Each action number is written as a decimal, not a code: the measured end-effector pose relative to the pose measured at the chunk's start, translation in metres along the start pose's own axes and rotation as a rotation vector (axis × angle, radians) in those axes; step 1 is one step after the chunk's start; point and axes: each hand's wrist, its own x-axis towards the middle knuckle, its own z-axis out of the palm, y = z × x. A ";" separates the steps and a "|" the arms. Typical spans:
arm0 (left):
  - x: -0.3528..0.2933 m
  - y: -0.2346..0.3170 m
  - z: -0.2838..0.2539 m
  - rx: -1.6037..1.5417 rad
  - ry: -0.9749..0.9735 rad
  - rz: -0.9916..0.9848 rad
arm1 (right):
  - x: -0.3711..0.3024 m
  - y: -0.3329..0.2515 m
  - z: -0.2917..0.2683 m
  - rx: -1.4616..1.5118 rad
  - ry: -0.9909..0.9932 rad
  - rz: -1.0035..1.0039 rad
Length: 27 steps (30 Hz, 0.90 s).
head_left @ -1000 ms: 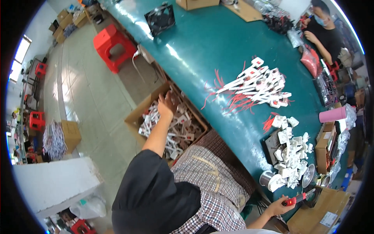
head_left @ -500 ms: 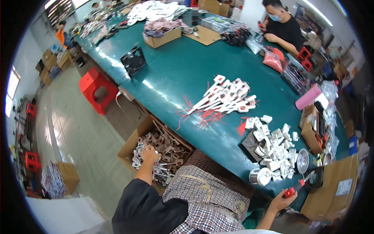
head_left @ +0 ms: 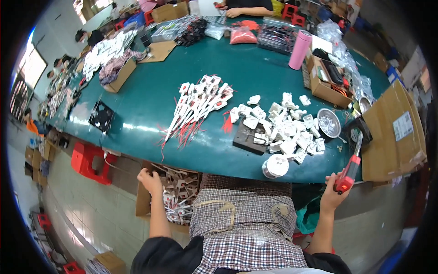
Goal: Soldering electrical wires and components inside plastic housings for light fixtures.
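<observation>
My right hand [head_left: 332, 194] is wrapped round a red and black soldering iron [head_left: 349, 176]. The metal end of the iron points up toward a dark holder [head_left: 360, 130] beside a cardboard box. My left hand [head_left: 150, 179] is raised at the left rim of an open carton [head_left: 143, 201] below the table edge, fingers loosely bent and apart, nothing visible in them. Inside the carton lie many white parts with red patches [head_left: 180, 189]. Ahead on the green table is a pile of similar white parts with red wires [head_left: 198, 102]. White plastic housings [head_left: 292, 130] are heaped nearer my right hand.
A dark block [head_left: 250, 139], a solder spool [head_left: 275, 165] and a metal bowl [head_left: 329, 123] surround the housings. Farther back stand a pink bottle [head_left: 299, 50] and a filled carton [head_left: 326, 84]. A small black fan [head_left: 101, 116] and red stool [head_left: 89, 162] are left. A co-worker's arm [head_left: 248, 11] shows opposite.
My left hand has come up out of the parts in the carton to its left rim. The view has swung right. My right hand still grips the iron, now pointing more steeply upward.
</observation>
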 end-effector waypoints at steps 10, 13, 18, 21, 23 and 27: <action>-0.144 0.279 -0.211 -1.077 -0.720 1.086 | 0.013 -0.159 -0.021 0.717 -0.326 0.237; -0.206 0.340 -0.222 -1.087 -0.799 1.401 | -0.004 -0.165 -0.019 0.596 -0.381 0.203; -0.258 0.360 -0.208 -1.075 -1.239 1.232 | -0.024 -0.142 -0.037 0.510 -0.477 0.122; -0.267 0.352 -0.214 -1.114 -1.107 1.177 | -0.039 -0.123 -0.053 0.838 -0.520 0.250; -0.262 0.350 -0.214 -1.091 -1.042 1.206 | -0.045 -0.086 -0.049 0.847 -0.204 0.533; -0.249 0.341 -0.216 -1.104 -0.889 1.159 | -0.078 0.045 -0.070 0.751 0.224 1.182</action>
